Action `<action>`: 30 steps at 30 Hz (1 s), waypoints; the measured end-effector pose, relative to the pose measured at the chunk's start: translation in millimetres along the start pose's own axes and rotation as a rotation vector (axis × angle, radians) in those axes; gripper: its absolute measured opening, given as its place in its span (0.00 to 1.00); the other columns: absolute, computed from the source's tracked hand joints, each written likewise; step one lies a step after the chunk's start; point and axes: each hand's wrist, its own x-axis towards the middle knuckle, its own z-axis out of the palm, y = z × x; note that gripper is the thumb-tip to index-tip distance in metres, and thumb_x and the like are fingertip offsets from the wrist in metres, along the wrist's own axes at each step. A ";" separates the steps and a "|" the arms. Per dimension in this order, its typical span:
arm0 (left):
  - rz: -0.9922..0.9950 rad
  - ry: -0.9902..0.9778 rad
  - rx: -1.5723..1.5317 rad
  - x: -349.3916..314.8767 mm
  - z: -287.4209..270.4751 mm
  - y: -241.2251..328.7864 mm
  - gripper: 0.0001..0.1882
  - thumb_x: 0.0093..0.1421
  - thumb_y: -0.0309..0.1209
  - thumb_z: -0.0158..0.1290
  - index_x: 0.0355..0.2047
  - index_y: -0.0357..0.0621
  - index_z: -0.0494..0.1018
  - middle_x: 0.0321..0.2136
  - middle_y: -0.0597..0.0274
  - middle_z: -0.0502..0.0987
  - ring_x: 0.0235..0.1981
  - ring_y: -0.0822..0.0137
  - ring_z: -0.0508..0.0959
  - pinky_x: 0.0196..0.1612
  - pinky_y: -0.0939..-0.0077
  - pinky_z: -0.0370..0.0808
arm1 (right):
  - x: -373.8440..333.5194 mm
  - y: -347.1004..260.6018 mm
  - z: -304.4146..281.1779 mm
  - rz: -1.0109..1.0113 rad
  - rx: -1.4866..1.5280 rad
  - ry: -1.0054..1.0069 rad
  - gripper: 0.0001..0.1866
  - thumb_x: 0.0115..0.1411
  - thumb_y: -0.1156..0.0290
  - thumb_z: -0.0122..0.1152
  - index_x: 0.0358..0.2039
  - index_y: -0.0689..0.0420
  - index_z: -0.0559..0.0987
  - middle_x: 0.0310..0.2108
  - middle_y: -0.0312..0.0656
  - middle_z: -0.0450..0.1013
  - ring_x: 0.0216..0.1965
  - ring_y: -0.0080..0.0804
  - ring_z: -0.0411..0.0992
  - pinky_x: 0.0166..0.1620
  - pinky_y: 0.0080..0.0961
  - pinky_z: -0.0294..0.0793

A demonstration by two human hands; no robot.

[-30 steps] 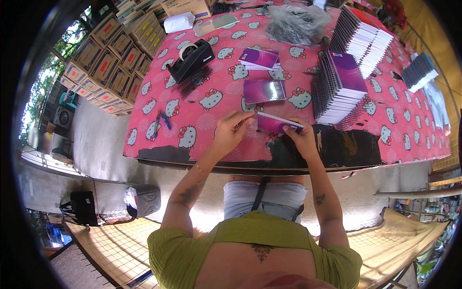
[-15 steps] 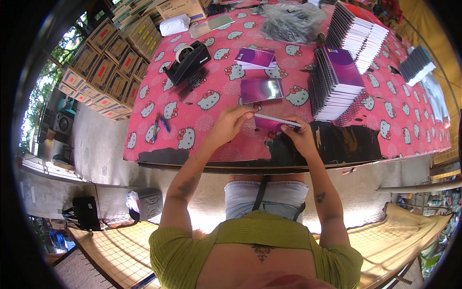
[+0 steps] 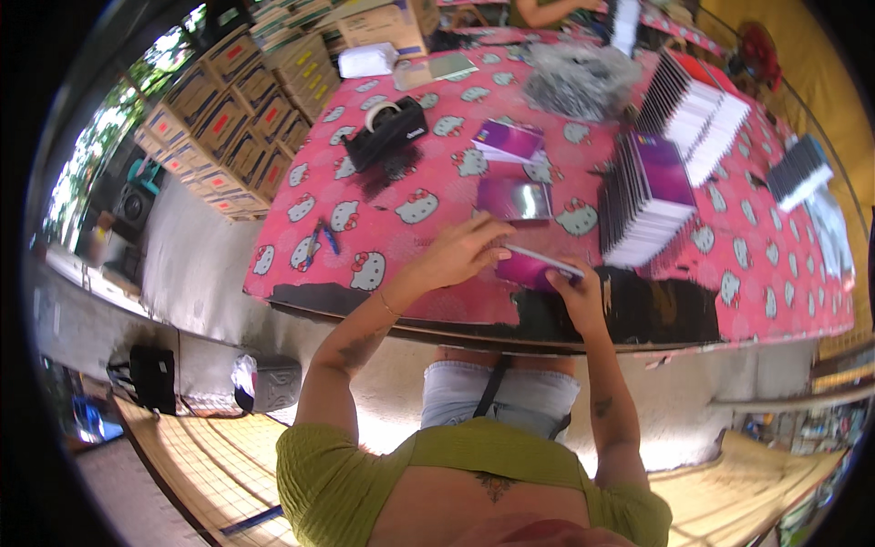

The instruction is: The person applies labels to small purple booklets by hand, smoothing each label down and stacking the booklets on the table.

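Low over the near side of the table, my right hand (image 3: 576,294) grips the right end of a purple notebook (image 3: 526,271), its white page edge facing up. The fingers of my left hand (image 3: 469,248) are bent together at the notebook's upper left corner, and the fingertips are partly blurred. Just beyond lies a glossy purple cover (image 3: 512,200). Farther back is a small pile of purple notebooks (image 3: 510,141). To the right of my hands stands a tall stack of spiral-bound purple notebooks (image 3: 649,205).
A black tape dispenser (image 3: 387,135) and pens (image 3: 326,239) are on the left of the pink patterned tablecloth (image 3: 419,301). Bundled clear plastic (image 3: 583,82) and another notebook stack (image 3: 702,118) are at the back. Cartons (image 3: 219,128) are piled left. Another person's arm (image 3: 551,11) shows at the far edge.
The view has tilted up, so the table sits lower and a person's arm shows at the far side. My left fingers have closed in over the notebook's corner; my right hand keeps its grip.
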 end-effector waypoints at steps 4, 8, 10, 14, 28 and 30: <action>0.010 -0.052 -0.068 2.4 1.4 -4.7 0.13 0.64 0.39 0.56 0.41 0.43 0.75 0.37 0.52 0.76 0.37 0.46 0.79 0.36 0.55 0.74 | -7.9 -11.0 -2.2 -0.016 -0.023 0.034 0.10 0.62 0.74 0.65 0.43 0.63 0.80 0.36 0.35 0.76 0.38 0.20 0.70 0.44 0.19 0.69; 0.005 -0.092 0.074 0.5 -4.4 6.1 0.16 0.64 0.40 0.55 0.46 0.41 0.73 0.42 0.55 0.74 0.41 0.52 0.77 0.41 0.59 0.74 | -13.4 -17.8 5.0 -0.039 -0.011 0.044 0.10 0.63 0.74 0.65 0.44 0.63 0.80 0.36 0.36 0.77 0.38 0.19 0.70 0.45 0.19 0.69; 0.031 -0.101 0.190 -3.0 -3.3 11.1 0.21 0.64 0.44 0.54 0.49 0.41 0.72 0.48 0.54 0.73 0.48 0.53 0.76 0.47 0.54 0.72 | -16.8 -21.3 12.2 -0.020 0.012 0.070 0.11 0.63 0.73 0.65 0.44 0.63 0.80 0.37 0.36 0.77 0.38 0.19 0.71 0.45 0.19 0.70; 0.000 0.158 0.572 -11.8 29.4 52.8 0.36 0.64 0.53 0.49 0.61 0.36 0.63 0.63 0.45 0.63 0.65 0.48 0.63 0.59 0.35 0.59 | -27.4 -42.7 23.3 0.077 0.148 0.211 0.11 0.62 0.74 0.65 0.45 0.63 0.79 0.34 0.33 0.75 0.35 0.16 0.69 0.40 0.15 0.68; -0.013 0.136 0.601 -11.3 31.9 69.2 0.49 0.59 0.59 0.50 0.65 0.27 0.55 0.67 0.32 0.55 0.70 0.40 0.54 0.68 0.35 0.45 | -24.5 -40.7 28.7 0.031 0.184 0.114 0.12 0.62 0.74 0.66 0.44 0.63 0.79 0.34 0.31 0.74 0.31 0.15 0.70 0.33 0.14 0.70; -0.021 0.108 0.602 -3.4 24.5 66.2 0.50 0.59 0.61 0.48 0.66 0.27 0.55 0.67 0.32 0.55 0.70 0.40 0.54 0.68 0.36 0.46 | -26.1 -59.0 35.0 0.107 0.264 0.137 0.13 0.60 0.75 0.67 0.45 0.63 0.79 0.34 0.32 0.76 0.31 0.15 0.70 0.34 0.15 0.71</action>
